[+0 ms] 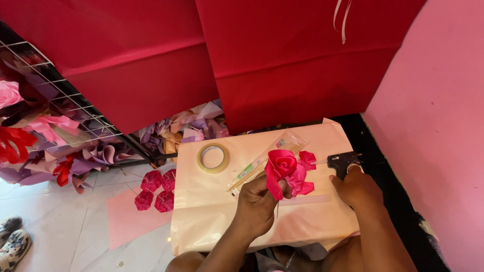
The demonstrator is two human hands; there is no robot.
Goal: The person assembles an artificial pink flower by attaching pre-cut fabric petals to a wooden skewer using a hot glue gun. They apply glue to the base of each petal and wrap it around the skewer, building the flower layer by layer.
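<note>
My left hand (257, 204) holds a bright pink ribbon rose (283, 168) upright by its thin stem, with loose ribbon petals hanging to the right of the bloom. My right hand (357, 187) grips a black hot glue gun (342, 162) whose nozzle points left toward the rose. Both hands work above a cream paper-covered board (212, 211) on my lap. A roll of clear tape (213, 157) and a clear packet of thin sticks (267, 158) lie on the board behind the rose.
Three finished pink ribbon roses (154, 190) lie on a pink sheet (126, 221) on the tiled floor at left. A wire rack (65, 108) holds ribbons and purple wrapping. Red paper sheets (282, 60) hang behind. A pink wall (438, 126) stands at right.
</note>
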